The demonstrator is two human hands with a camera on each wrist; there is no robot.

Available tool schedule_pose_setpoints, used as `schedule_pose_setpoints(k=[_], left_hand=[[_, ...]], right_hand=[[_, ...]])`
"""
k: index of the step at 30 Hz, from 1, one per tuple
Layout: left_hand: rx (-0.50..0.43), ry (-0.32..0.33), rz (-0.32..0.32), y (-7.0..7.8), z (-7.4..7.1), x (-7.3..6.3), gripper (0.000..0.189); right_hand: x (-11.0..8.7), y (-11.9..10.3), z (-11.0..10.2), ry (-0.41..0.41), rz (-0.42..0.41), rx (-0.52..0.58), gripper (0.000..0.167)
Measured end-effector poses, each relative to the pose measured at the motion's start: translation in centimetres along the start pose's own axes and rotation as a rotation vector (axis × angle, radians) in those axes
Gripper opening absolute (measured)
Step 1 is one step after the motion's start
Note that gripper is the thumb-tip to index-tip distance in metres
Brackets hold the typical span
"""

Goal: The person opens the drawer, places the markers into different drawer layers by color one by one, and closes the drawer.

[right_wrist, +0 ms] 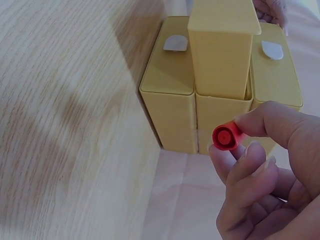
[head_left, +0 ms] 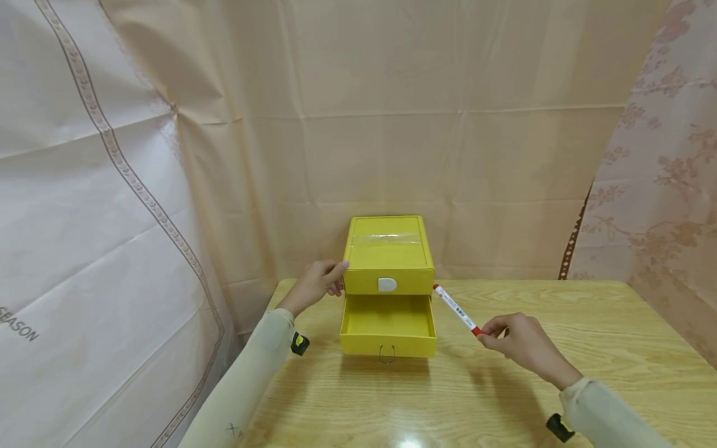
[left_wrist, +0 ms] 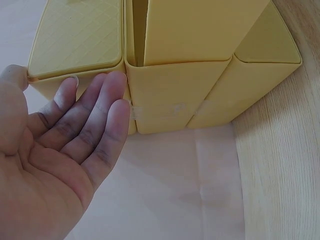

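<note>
A yellow drawer cabinet (head_left: 386, 249) of three stacked units stands on the table, its middle drawer (head_left: 386, 345) pulled out. The inside of that drawer looks bare from above, and a thin dark ring shows on its front. My left hand (head_left: 320, 283) rests at the cabinet's upper left front edge; in the left wrist view its loosely extended fingers (left_wrist: 102, 120) lie along the side. To the right of the cabinet, my right hand (head_left: 521, 342) pinches a white whiteboard marker (head_left: 456, 309) by its red end, tilted with the red cap toward the cabinet.
White tabs (right_wrist: 272, 50) mark the fronts of the top and bottom drawers. Clear tape (head_left: 386, 239) crosses the cabinet's top. Underneath is a wood-grain table (head_left: 560, 298). Beige cloth (head_left: 381, 124) hangs behind it, with patterned cloth at both sides.
</note>
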State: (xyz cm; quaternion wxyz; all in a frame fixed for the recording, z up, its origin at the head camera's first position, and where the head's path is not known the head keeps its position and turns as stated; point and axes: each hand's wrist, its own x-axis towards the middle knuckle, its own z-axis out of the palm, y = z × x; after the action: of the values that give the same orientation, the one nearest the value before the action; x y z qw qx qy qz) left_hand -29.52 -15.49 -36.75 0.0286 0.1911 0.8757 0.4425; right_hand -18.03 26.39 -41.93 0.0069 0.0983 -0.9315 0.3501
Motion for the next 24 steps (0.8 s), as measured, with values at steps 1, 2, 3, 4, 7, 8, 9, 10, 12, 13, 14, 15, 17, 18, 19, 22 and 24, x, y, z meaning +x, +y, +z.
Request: schedule_pose_setpoints(k=[1, 2, 3, 4, 7, 8, 9, 10, 12, 13, 14, 15, 17, 18, 19, 22, 24], left_hand=[[0.000, 0.000, 0.002, 0.0, 0.0, 0.0, 0.057], [0.000, 0.000, 0.004, 0.0, 0.0, 0.0, 0.057], [0.000, -0.001, 0.008, -0.1, 0.0, 0.0, 0.057], [0.000, 0.000, 0.011, -0.1, 0.0, 0.0, 0.057], [-0.001, 0.000, 0.016, -0.2, 0.0, 0.0, 0.057], [0.000, 0.000, 0.016, -0.2, 0.1, 0.1, 0.058], [-0.001, 0.000, 0.015, -0.3, 0.1, 0.1, 0.058], [-0.002, 0.000, 0.014, -0.3, 0.1, 0.1, 0.058], [-0.006, 0.000, 0.011, -0.3, 0.1, 0.1, 0.057], [-0.006, 0.000, 0.010, -0.4, 0.1, 0.1, 0.057], [-0.006, 0.000, 0.009, -0.4, 0.1, 0.1, 0.057], [-0.008, -0.001, 0.008, -0.4, 0.1, 0.1, 0.057], [-0.010, -0.002, 0.006, -0.3, 0.1, 0.1, 0.057], [-0.009, -0.003, 0.004, -0.3, 0.1, 0.1, 0.057], [-0.009, -0.003, 0.001, -0.3, 0.1, 0.2, 0.058], [-0.012, -0.005, -0.006, -0.4, 0.1, 0.2, 0.057], [-0.014, -0.008, -0.009, -0.4, 0.1, 0.2, 0.056]], right_hand=[[0.0, 0.0, -0.1, -0.001, 0.000, 0.001, 0.007], [-0.1, -0.1, -0.1, -0.001, 0.001, 0.002, 0.007], [-0.1, -0.1, -0.2, -0.003, 0.001, 0.004, 0.007], [-0.1, -0.1, -0.2, -0.005, 0.002, 0.007, 0.007], [-0.2, -0.1, -0.3, -0.012, 0.008, 0.020, 0.007], [-0.3, -0.1, -0.3, -0.016, 0.010, 0.025, 0.007], [-0.3, -0.2, -0.4, -0.020, 0.012, 0.033, 0.008], [-0.4, -0.2, -0.4, -0.023, 0.013, 0.037, 0.008], [-0.5, -0.2, -0.4, -0.032, 0.013, 0.046, 0.008], [-0.5, -0.3, -0.4, -0.036, 0.011, 0.048, 0.008], [-0.6, -0.4, -0.5, -0.041, 0.007, 0.051, 0.008], [-0.6, -0.4, -0.5, -0.045, 0.006, 0.053, 0.008], [-0.5, -0.5, -0.5, -0.051, -0.003, 0.047, 0.007], [-0.4, -0.5, -0.5, -0.053, -0.005, 0.044, 0.006], [-0.3, -0.6, -0.5, -0.054, -0.007, 0.040, 0.006], [-0.1, -0.8, -0.5, -0.051, -0.019, 0.028, 0.004], [0.1, -1.1, -0.4, -0.044, -0.037, 0.025, 0.004]])
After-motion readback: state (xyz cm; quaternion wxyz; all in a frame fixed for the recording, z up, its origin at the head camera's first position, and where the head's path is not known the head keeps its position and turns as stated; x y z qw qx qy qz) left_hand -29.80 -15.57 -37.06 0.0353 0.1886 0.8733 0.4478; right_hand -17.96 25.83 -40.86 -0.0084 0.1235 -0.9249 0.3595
